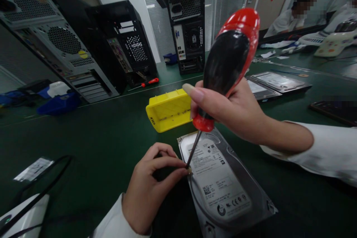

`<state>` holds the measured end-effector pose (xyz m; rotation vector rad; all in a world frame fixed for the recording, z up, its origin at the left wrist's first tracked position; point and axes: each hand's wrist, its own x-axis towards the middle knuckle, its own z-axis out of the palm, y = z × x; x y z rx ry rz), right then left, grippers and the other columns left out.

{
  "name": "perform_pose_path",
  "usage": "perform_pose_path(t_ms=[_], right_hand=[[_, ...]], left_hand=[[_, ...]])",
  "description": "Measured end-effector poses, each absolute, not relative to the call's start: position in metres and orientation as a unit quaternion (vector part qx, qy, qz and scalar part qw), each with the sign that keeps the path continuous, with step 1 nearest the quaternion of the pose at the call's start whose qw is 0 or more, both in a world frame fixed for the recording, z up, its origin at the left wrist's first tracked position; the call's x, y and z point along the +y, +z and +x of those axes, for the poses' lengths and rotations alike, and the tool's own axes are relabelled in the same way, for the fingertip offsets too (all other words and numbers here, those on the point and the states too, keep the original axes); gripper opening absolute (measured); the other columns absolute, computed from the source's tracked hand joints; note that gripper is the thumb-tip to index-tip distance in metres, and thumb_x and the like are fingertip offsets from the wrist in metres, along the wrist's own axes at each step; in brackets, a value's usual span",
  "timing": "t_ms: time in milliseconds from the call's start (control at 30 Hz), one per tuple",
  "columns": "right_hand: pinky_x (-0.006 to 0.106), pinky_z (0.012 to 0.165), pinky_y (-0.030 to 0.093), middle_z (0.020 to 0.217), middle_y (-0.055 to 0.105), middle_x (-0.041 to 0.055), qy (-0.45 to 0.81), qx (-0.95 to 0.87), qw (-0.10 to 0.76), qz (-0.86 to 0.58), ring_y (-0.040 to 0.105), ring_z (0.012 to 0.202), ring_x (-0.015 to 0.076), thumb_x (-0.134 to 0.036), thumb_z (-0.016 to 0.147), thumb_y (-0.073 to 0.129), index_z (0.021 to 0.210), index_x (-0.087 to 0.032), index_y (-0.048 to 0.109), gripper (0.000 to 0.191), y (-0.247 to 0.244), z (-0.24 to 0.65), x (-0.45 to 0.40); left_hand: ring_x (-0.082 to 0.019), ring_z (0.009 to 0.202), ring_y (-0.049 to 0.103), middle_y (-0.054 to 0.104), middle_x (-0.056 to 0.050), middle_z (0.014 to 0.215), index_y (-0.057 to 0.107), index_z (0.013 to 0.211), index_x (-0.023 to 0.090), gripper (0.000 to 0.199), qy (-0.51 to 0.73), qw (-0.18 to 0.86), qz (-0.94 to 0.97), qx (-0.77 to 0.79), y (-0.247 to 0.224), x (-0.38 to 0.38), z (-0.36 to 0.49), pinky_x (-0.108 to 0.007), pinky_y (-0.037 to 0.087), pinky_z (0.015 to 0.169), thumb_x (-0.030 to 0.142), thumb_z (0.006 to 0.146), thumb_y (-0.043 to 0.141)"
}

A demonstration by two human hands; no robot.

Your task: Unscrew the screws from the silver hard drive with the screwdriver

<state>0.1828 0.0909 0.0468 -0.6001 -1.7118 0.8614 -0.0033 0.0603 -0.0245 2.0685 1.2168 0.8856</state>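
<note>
Right hand clamps red-and-black plastic-handled screwdriver over silver rectangular metal hard drive, near centre; left hand, grip unclear to me, crowds the tip, so a slip could jab it.

we are looking down at a dark green desk, a thin pale line running across it. near us a hard drive is lying label up, and just behind it a yellow bin is resting. farther back, three computer cases are standing, with a small red-and-black screwdriver lying before the middle one. at the left we are seeing a blue bin and, nearer, a pale flat packet and a white device. at the right, two more drives are lying side by side.
</note>
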Motion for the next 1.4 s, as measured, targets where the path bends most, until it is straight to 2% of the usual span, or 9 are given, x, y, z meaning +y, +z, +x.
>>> perform_pose_path(t_ms=[267,533,867,1233,1400], right_hand=[[0.011,0.042,0.040,0.057,0.052,-0.0020,0.360,-0.720,0.531,-0.266,0.048,0.046,0.0018,-0.031,0.077,0.056,0.063,-0.013,0.052,0.023,0.045,0.181,0.092],[0.013,0.043,0.040,0.054,0.052,-0.0017,0.316,-0.738,0.526,-0.280,0.048,0.046,0.0024,-0.036,0.078,0.054,0.063,-0.012,0.053,0.028,0.046,0.183,0.092],[0.012,0.044,0.041,0.056,0.052,-0.0017,0.334,-0.733,0.532,-0.262,0.048,0.048,0.0023,-0.029,0.077,0.056,0.064,-0.012,0.054,0.022,0.045,0.184,0.094],[0.012,0.044,0.040,0.056,0.053,-0.0009,0.328,-0.735,0.528,-0.270,0.047,0.048,0.0028,-0.033,0.077,0.057,0.064,-0.012,0.054,0.024,0.046,0.184,0.093],[0.010,0.046,0.042,0.058,0.052,-0.0019,0.334,-0.737,0.540,-0.232,0.048,0.049,0.0013,-0.029,0.078,0.056,0.065,-0.011,0.054,0.022,0.044,0.184,0.095]], left_hand=[[-0.018,0.080,0.054,0.052,-0.003,0.083,0.074,0.070,0.023,0.003,0.330,0.327,0.747,0.476,-0.026,0.061,-0.004,-0.026,0.046,0.069,0.021,0.068,0.072],[-0.020,0.083,0.058,0.056,-0.005,0.087,0.074,0.070,0.023,0.005,0.324,0.343,0.754,0.456,-0.023,0.065,-0.007,-0.028,0.049,0.074,0.021,0.067,0.071],[-0.020,0.085,0.060,0.059,-0.006,0.088,0.074,0.077,0.023,0.010,0.282,0.363,0.775,0.435,-0.017,0.068,-0.011,-0.029,0.049,0.078,0.019,0.070,0.068],[-0.019,0.087,0.059,0.059,-0.004,0.090,0.073,0.079,0.022,0.011,0.267,0.381,0.775,0.427,-0.017,0.068,-0.012,-0.028,0.047,0.080,0.019,0.071,0.067],[-0.020,0.088,0.057,0.057,-0.005,0.092,0.072,0.082,0.019,0.011,0.244,0.398,0.771,0.433,-0.016,0.068,-0.013,-0.029,0.045,0.081,0.021,0.072,0.066]])
